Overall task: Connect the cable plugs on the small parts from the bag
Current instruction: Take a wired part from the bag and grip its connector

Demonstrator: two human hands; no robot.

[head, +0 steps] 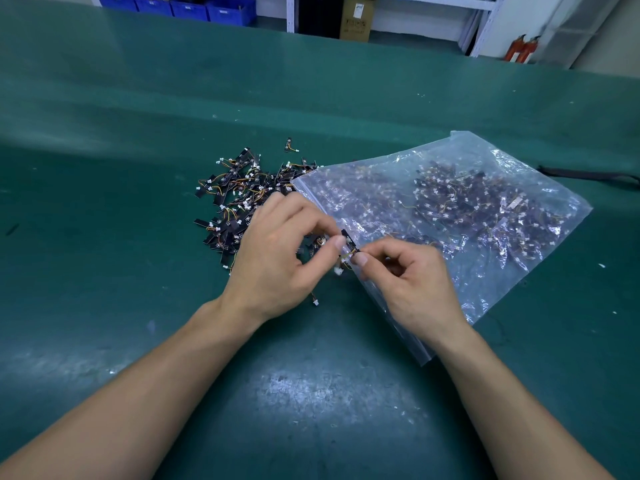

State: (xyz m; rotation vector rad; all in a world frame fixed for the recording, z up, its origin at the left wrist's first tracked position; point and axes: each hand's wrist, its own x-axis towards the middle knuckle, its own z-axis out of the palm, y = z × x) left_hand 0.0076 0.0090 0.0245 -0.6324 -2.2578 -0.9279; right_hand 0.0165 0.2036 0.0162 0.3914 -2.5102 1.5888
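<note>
A clear plastic bag [450, 202] full of small black parts with thin yellow wires and white plugs lies on the green table, to the right. A loose pile of the same parts [235, 195] lies left of the bag's mouth. Both hands meet over the bag's near edge. My left hand [277, 258] and my right hand [408, 275] pinch one small black part [347, 239] between thumbs and fingertips. Its yellow wire loops down to a white plug [338, 270] that hangs below my left thumb.
The green table [311, 393] spreads wide in front and to the left. One stray part [289, 144] lies behind the pile, another plug [315, 302] near my left wrist. A black strap [588, 174] lies at the right. Blue bins [207, 8] and shelving stand beyond the table.
</note>
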